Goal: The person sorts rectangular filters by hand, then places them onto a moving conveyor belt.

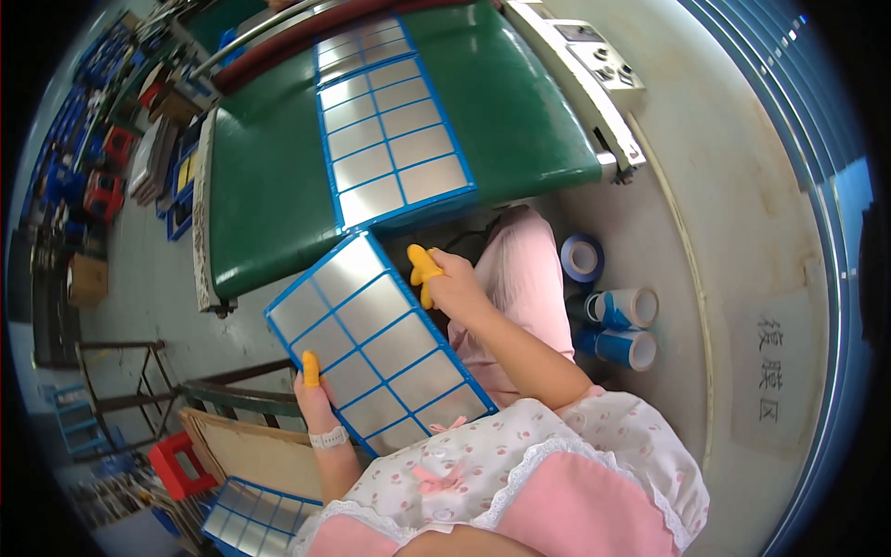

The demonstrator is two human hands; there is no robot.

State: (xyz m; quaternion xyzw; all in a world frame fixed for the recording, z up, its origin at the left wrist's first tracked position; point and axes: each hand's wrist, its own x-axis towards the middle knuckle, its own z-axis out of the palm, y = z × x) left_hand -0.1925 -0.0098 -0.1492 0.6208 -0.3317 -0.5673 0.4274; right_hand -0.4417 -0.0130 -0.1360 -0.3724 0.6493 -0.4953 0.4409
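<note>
A silvery metal panel (368, 334) with a blue grid of lines lies tilted in front of my body. My left hand (316, 399) grips its left edge, a yellow finger cot on the thumb lying over the top face; the other fingers are hidden below. My right hand (455, 286) is just beside the panel's upper right edge, its fingers in yellow cots and spread a little apart, with nothing seen in them. Beyond, a row of similar gridded panels (394, 130) lies on the green conveyor belt (264, 186); my panel's far corner comes close to the nearest one.
Rolls of blue tape or film (582, 258) stand at the right by my knee. A control box (594, 56) sits on the conveyor's right rail. At lower left are another gridded panel (255, 520), a wooden board (246, 450) and a red stool (181, 464).
</note>
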